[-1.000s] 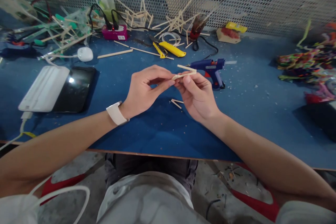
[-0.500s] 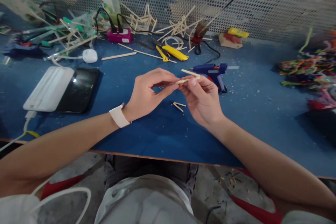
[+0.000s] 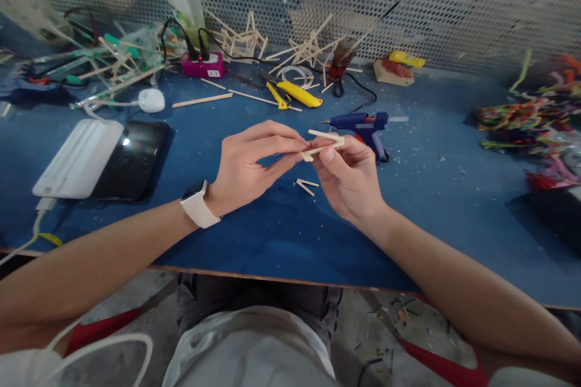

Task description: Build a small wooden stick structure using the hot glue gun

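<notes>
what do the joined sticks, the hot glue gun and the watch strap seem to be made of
The joined sticks look like bare wood: pale, matte and straight. The hot glue gun seems moulded plastic, its blue body smooth and faintly shiny. The watch strap is whitish and matte, perhaps silicone or fabric; the view can't settle it.

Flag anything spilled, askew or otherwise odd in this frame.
Loose bits litter the floor at lower right, and pale flecks dot the blue tabletop near the glue gun. Both look odd because they seem like uncleared debris.
</notes>
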The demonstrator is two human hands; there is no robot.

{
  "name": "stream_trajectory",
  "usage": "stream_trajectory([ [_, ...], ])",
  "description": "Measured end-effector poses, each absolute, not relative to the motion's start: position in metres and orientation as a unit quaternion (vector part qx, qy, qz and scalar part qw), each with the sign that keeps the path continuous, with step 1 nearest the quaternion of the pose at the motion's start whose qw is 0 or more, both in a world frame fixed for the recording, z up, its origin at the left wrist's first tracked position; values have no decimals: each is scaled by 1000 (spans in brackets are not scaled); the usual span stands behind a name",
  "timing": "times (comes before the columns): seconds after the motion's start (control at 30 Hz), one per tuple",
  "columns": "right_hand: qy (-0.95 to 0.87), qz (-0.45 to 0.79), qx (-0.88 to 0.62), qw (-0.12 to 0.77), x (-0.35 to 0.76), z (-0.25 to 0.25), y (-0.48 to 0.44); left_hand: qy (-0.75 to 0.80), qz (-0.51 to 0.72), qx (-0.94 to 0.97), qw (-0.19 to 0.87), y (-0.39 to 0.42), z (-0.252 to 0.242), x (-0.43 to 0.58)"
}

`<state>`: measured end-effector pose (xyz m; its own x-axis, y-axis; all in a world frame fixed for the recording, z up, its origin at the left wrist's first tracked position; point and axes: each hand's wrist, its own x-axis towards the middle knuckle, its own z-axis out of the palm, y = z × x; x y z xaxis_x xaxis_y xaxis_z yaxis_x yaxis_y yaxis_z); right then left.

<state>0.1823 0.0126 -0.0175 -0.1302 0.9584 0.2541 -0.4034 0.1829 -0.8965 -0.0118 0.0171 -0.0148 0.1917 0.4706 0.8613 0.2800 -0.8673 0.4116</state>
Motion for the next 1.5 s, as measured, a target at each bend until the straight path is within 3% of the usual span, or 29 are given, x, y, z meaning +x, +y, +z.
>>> stream_trajectory([
  [0.67,-534,511,-295,605,187,-17,14,242,573,777,95,16,-12,-15],
  [1.5,-520,538,-304,589,187,-20,14,253,573,774,88,16,-12,-14],
])
